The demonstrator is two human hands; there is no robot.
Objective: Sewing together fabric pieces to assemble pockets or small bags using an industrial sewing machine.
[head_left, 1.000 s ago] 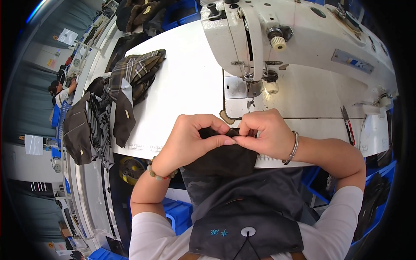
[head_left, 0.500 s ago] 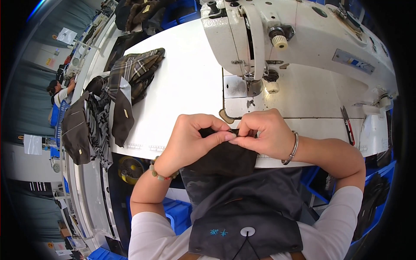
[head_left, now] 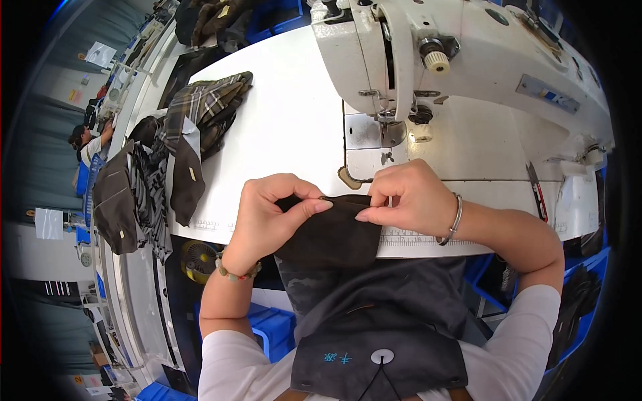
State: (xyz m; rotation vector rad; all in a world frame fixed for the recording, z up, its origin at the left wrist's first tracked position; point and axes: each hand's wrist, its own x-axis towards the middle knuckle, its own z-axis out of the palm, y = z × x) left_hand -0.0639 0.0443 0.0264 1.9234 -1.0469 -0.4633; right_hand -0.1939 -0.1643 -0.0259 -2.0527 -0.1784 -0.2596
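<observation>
The left hand [head_left: 277, 212] pinches the top edge of a dark brown cloth [head_left: 328, 234] between thumb and forefinger, the tips pressed together on the fabric. The right hand [head_left: 409, 199] pinches the same edge farther right, its thumb in front and its fingers curled over, so a short stretch of edge runs between the two grips. The cloth lies at the front of the white table [head_left: 284, 127], partly over its near rim and just above the apron [head_left: 381, 321]. There is one of it in the hands, one sewing machine [head_left: 428, 63] beyond them, one red-handled cutting tool [head_left: 537, 194] at the right, and one heap of plaid and dark clothes [head_left: 190, 144] at the left. Each wrist wears one band: a beaded bracelet [head_left: 235, 271] on the left, a metal bangle [head_left: 455, 219] on the right. Half a second ago the thumbs nearly met; now the left hand has shifted leftward along the edge, while the right has barely moved.
</observation>
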